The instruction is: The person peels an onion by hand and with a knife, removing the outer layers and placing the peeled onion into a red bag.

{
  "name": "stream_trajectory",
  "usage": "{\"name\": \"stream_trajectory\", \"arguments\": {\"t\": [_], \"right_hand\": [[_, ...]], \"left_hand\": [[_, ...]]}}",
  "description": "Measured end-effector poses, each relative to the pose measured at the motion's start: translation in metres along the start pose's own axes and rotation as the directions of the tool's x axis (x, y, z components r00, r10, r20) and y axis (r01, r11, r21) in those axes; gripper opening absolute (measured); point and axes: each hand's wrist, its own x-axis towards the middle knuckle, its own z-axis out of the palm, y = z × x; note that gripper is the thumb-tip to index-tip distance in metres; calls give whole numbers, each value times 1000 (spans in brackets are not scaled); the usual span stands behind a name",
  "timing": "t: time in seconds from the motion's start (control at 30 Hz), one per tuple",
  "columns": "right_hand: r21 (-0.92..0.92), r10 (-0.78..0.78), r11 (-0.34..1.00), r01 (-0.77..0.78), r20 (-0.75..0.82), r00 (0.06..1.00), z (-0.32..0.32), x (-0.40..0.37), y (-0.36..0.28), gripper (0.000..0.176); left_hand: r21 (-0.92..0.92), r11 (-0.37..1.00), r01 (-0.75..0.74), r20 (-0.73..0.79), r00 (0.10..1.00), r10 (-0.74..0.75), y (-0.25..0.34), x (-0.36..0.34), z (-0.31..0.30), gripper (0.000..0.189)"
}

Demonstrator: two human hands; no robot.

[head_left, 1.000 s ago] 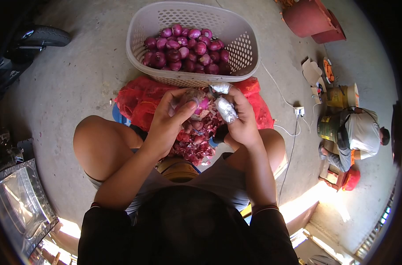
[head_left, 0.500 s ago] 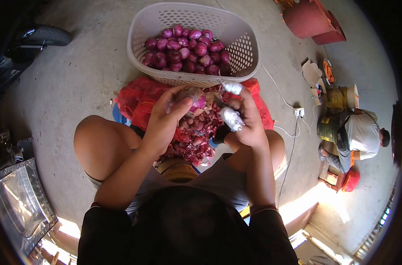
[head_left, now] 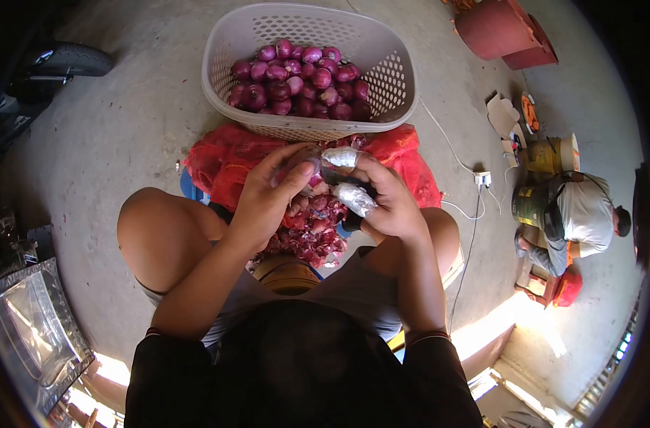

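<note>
My left hand [head_left: 262,196] is closed around a red onion [head_left: 315,178], mostly covered by the fingers and thumb. Close against it on the right is my right hand [head_left: 398,205], its thumb and forefinger tips wrapped in silvery foil or tape. Those fingers grip a small knife, of which only a dark bit shows between the hands. Beneath both hands, loose onion skins and unpeeled onions [head_left: 314,228] lie on a red mesh sack [head_left: 221,164]. Just beyond stands a grey plastic basket [head_left: 218,71] holding many smooth purple onions [head_left: 294,85].
To the right, a person [head_left: 589,214] sits bent over beside buckets [head_left: 530,205]. A white power strip [head_left: 483,178] with cables lies on the concrete floor. Red tubs [head_left: 493,28] stand at the upper right, and a motorbike wheel [head_left: 72,58] is at the upper left.
My right hand has moved left, bringing its wrapped fingertips up to the onion. The knife blade, seen earlier between the hands, is now mostly hidden. My left hand stays nearly in place.
</note>
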Motion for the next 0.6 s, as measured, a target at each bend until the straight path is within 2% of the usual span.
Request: {"name": "stream_trajectory", "arguments": {"t": [0.07, 0.17, 0.33, 0.43, 0.53, 0.6], "right_hand": [[22, 35, 999, -35, -17, 999, 4, 1, -3, 47], [-1, -54, 999, 54, -54, 997, 7, 3, 6, 46], [122, 7, 992, 4, -95, 995, 11, 7, -11, 45], [177, 52, 984, -29, -129, 990, 7, 9, -17, 43], [233, 145, 967, -102, -178, 973, 4, 8, -15, 41], [247, 184, 960, -134, -192, 964, 4, 9, -17, 41]], "left_hand": [[-13, 1000, 1, -21, 1000, -1, -1, 0, 1, 37], [-29, 1000, 4, -55, 998, -6, -1, -1, 4, 37], [-21, 1000, 2, -110, 994, -4, 0, -2, 6, 38], [-15, 1000, -17, -71, 997, 16, 0, -3, 4, 38], [-36, 995, -96, -21, 995, 96, 2, -3, 4, 38], [12, 995, -98, 29, 995, 98, 3, -3, 0, 40]]}}
